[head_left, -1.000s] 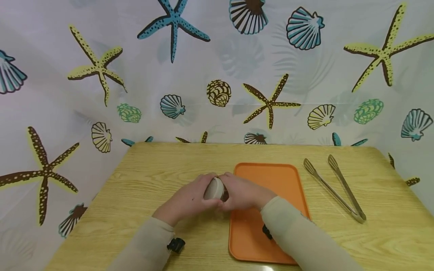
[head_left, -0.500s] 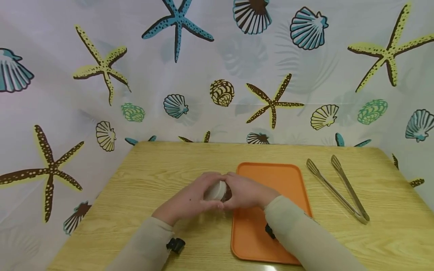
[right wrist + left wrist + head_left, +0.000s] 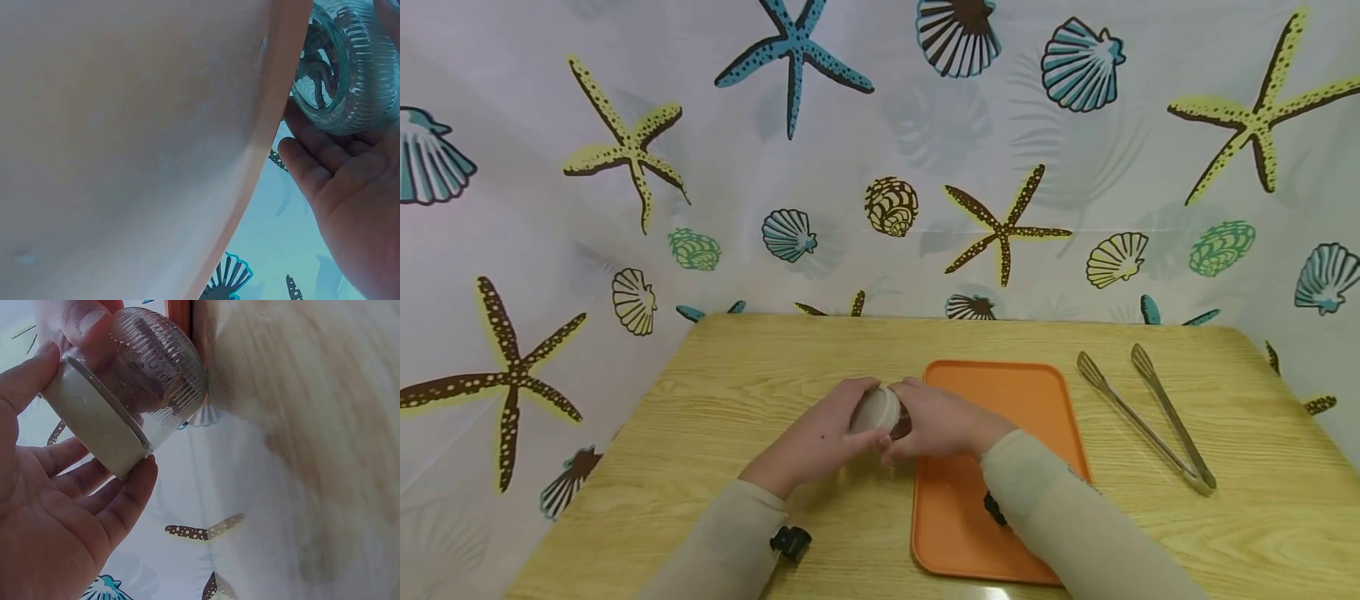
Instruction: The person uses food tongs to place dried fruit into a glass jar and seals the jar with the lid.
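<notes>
Both hands hold a small glass jar (image 3: 159, 369) with ribbed sides and a pale beige lid (image 3: 874, 412). My left hand (image 3: 820, 433) grips the lid, its thumb and fingertips spread around the rim. Around the glass body curls my right hand (image 3: 940, 421). Tipped sideways, the jar has its lid end toward the left hand. Dark brown, curled bits show through its base in the right wrist view. The jar is held over the table, at the left edge of the orange tray (image 3: 992, 383).
Metal tongs (image 3: 1171, 417) lie spread on the wooden table (image 3: 760, 358), right of the tray. Behind and beside the table hangs a white cloth (image 3: 842, 275) printed with starfish and shells. The right forearm (image 3: 1060, 500) crosses over the tray.
The left fingers have shifted on the lid, and more of the lid's top shows between the hands. The jar stays in nearly the same place; the head view has moved slightly.
</notes>
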`<move>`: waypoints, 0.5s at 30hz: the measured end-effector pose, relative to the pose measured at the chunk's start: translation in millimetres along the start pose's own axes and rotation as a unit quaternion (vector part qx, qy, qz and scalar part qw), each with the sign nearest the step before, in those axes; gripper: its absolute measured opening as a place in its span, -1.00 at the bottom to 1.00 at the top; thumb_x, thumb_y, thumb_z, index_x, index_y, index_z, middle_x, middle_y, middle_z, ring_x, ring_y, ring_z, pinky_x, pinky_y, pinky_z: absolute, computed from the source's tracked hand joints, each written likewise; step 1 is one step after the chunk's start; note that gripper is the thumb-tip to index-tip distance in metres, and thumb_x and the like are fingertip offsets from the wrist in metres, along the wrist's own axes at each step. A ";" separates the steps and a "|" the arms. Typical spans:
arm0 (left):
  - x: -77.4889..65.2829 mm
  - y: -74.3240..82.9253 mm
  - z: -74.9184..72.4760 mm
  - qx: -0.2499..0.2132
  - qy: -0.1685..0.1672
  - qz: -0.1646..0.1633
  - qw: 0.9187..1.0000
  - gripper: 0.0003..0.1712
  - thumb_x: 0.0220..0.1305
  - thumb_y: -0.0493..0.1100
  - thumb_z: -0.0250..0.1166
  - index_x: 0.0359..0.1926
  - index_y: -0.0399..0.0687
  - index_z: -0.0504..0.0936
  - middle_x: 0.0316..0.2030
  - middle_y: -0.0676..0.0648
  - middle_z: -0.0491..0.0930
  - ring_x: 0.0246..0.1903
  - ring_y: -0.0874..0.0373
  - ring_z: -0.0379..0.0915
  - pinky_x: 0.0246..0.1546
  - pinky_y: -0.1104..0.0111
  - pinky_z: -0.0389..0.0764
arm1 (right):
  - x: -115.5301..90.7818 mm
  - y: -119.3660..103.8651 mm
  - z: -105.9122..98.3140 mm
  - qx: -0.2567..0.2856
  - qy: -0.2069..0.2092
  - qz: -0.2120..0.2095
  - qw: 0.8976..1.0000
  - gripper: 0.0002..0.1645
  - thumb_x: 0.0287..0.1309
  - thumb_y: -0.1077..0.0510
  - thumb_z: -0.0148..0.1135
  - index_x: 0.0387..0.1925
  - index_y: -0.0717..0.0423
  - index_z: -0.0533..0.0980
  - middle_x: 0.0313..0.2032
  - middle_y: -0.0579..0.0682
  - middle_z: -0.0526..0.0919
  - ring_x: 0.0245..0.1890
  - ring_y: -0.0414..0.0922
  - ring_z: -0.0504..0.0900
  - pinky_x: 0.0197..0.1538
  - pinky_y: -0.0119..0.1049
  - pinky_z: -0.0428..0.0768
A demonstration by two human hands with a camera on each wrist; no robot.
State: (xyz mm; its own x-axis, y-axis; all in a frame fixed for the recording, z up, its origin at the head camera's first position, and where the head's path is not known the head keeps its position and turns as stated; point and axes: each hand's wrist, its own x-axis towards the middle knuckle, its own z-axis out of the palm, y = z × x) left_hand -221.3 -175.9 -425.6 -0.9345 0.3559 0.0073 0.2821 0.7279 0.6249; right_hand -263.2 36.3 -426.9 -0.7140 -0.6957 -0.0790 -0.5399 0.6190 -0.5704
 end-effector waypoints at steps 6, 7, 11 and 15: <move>2.1 -3.8 1.5 0.005 0.001 0.016 1.000 0.07 0.22 0.21 0.46 0.56 -0.07 0.14 0.42 -0.10 0.24 0.22 0.03 0.35 0.17 0.06 0.47 | 1.7 3.7 -1.0 0.007 0.006 0.003 1.000 -0.13 0.04 -0.28 0.51 0.30 -0.05 0.42 0.07 -0.16 0.48 -0.04 -0.20 0.51 0.04 -0.24 0.53; 2.4 -4.1 2.2 0.012 0.002 0.020 1.000 0.09 0.20 0.19 0.48 0.57 -0.08 0.13 0.42 -0.12 0.24 0.22 0.03 0.36 0.16 0.07 0.47 | 1.8 5.2 -0.8 0.006 0.007 0.005 1.000 -0.14 0.03 -0.26 0.53 0.29 -0.04 0.43 0.06 -0.16 0.49 -0.03 -0.20 0.52 0.07 -0.23 0.52; 2.9 -4.2 5.4 0.037 -0.001 0.019 0.999 0.12 0.14 0.16 0.53 0.55 -0.12 0.15 0.38 -0.15 0.28 0.19 0.02 0.39 0.14 0.08 0.50 | 1.7 10.7 0.4 -0.027 0.004 0.017 0.999 -0.21 -0.02 -0.24 0.58 0.19 -0.02 0.51 -0.02 -0.16 0.54 -0.04 -0.20 0.53 0.09 -0.20 0.51; 2.9 -1.8 6.3 0.045 -0.003 0.005 0.999 0.08 0.15 0.16 0.53 0.52 -0.15 0.20 0.34 -0.15 0.33 0.15 0.03 0.42 0.11 0.09 0.52 | 2.3 13.6 1.8 -0.049 -0.001 0.025 0.998 -0.27 -0.03 -0.26 0.58 0.09 -0.02 0.54 -0.09 -0.18 0.53 -0.11 -0.20 0.53 0.04 -0.21 0.53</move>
State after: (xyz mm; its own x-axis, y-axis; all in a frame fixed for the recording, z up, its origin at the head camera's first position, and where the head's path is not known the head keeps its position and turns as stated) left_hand -223.1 -172.4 -431.6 -0.9304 0.3664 0.0078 0.3096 0.7744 0.5518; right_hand -271.4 42.5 -436.4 -0.7408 -0.6631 -0.1076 -0.5441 0.6862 -0.4828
